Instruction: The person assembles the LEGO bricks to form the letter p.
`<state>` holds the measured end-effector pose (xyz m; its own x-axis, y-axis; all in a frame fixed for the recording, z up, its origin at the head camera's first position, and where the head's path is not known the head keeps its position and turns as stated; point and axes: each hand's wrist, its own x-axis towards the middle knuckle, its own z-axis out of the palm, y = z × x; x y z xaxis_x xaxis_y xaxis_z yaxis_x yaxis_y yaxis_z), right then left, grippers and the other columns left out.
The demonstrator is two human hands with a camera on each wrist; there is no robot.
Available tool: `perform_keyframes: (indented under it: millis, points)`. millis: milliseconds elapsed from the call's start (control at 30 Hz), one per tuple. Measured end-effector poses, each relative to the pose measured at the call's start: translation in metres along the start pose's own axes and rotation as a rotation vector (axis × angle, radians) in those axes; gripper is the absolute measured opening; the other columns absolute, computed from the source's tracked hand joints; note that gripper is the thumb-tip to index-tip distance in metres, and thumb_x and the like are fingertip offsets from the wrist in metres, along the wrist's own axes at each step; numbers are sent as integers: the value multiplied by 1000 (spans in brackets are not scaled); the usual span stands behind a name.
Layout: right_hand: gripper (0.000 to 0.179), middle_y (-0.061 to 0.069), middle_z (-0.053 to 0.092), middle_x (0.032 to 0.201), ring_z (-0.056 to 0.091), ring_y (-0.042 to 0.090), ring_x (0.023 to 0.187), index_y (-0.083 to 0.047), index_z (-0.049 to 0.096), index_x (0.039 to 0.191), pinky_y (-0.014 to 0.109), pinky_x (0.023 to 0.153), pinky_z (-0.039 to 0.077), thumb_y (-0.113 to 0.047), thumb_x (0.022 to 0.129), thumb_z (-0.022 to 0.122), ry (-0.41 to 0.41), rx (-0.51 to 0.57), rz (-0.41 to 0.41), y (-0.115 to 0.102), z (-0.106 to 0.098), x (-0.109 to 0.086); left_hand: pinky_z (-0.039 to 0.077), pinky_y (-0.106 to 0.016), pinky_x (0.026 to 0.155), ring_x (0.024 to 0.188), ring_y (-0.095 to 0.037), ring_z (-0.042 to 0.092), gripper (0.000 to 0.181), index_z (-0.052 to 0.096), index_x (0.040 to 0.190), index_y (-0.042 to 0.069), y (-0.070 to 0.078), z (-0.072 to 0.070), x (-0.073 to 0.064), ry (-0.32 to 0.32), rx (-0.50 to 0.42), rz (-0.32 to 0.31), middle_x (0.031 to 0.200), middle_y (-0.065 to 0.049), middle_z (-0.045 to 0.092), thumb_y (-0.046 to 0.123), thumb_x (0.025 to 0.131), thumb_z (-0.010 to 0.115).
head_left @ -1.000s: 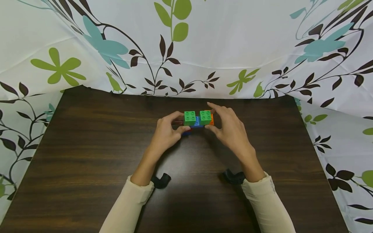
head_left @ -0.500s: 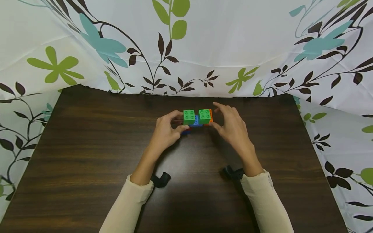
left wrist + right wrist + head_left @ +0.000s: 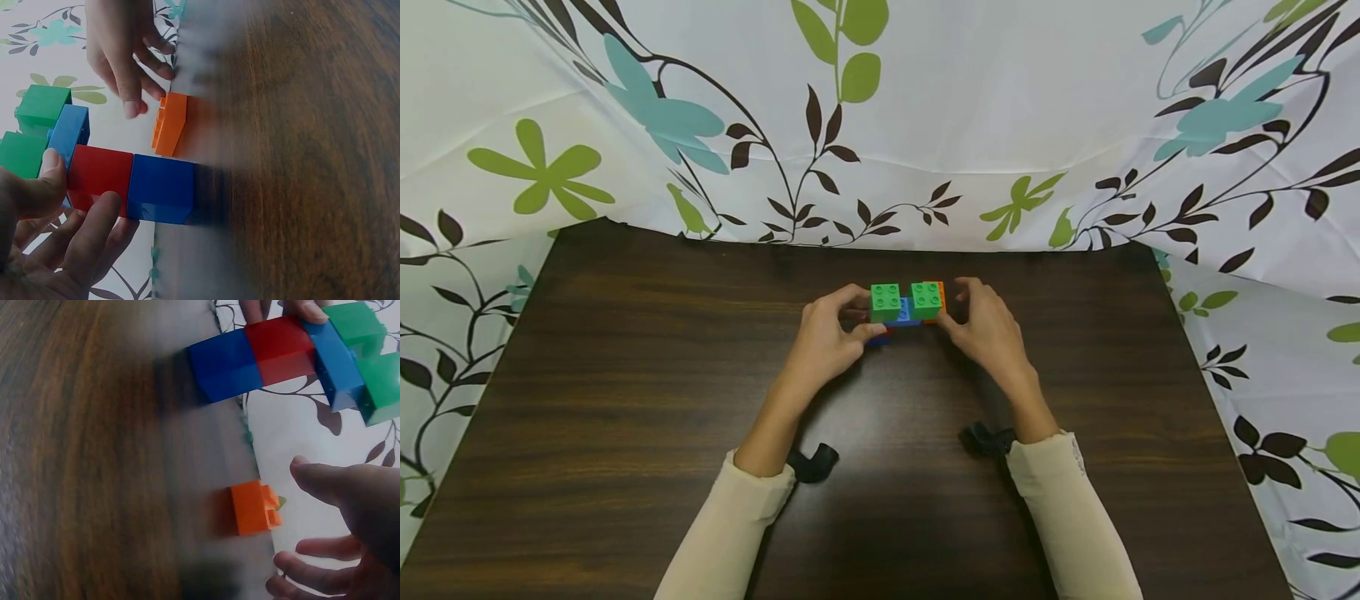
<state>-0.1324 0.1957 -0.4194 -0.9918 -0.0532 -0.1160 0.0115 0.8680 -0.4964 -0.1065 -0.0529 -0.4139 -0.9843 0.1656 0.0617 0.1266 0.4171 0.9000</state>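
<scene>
Bench (image 3: pixel 700 375) of dark grain, leaf-print cloth (image 3: pixel 955 92) hanging behind; in the head view, the left hand (image 3: pixel 827 340) grips a brick stack (image 3: pixel 885 301) that mostly hides the orange brick (image 3: pixel 942 296). Left wrist: whether the stack touches the bench is hard to tell. Right wrist: right hand (image 3: pixel 372 515) partly cut off — thumb and fingers apart — near the orange brick on the bench.
</scene>
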Motion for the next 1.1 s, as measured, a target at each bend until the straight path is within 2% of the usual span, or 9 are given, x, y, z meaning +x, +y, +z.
perform_keyframes:
  millis: [167,367,500,733,900,1100]
  points:
    - [72,21,65,135,64,41,119,0,51,148,60,100,55,-41,97,79,-14,-31,45,-3,8,4,61,-52,100,107,-33,79,32,74,118,6,0,0,0,3,-4,1,115,-13,80,7,89,88]
    - [67,21,66,127,63,43,117,-1,56,137,63,97,56,-44,93,83,20,-109,72,-7,17,6,61,-52,99,108,-35,79,32,74,118,5,-1,1,-1,4,0,-4,115,-14,80,7,90,87]
    - [64,21,65,124,61,43,116,-2,57,135,63,96,56,-43,92,83,31,-132,71,-7,20,6,62,-50,99,107,-33,79,32,74,118,5,-2,1,-2,7,-3,-2,115,-13,80,7,89,88]
    - [56,19,64,123,58,41,115,-3,60,134,61,93,56,-36,94,81,21,-108,66,-5,20,5,62,-50,98,105,-31,79,32,74,119,5,-3,0,-1,8,-2,4,114,-13,80,7,89,88]
    - [50,20,66,119,62,42,110,-1,62,130,59,90,56,-33,95,79,35,-95,63,-1,17,3,61,-51,99,105,-32,78,32,74,120,5,-4,1,-2,2,-10,-4,115,-14,80,8,90,87]
    - [47,21,68,125,63,40,112,-1,63,132,59,90,57,-32,99,77,37,-67,47,5,15,1,61,-51,99,106,-32,78,33,74,121,4,-5,1,-2,0,-11,-9,115,-14,80,8,91,87]
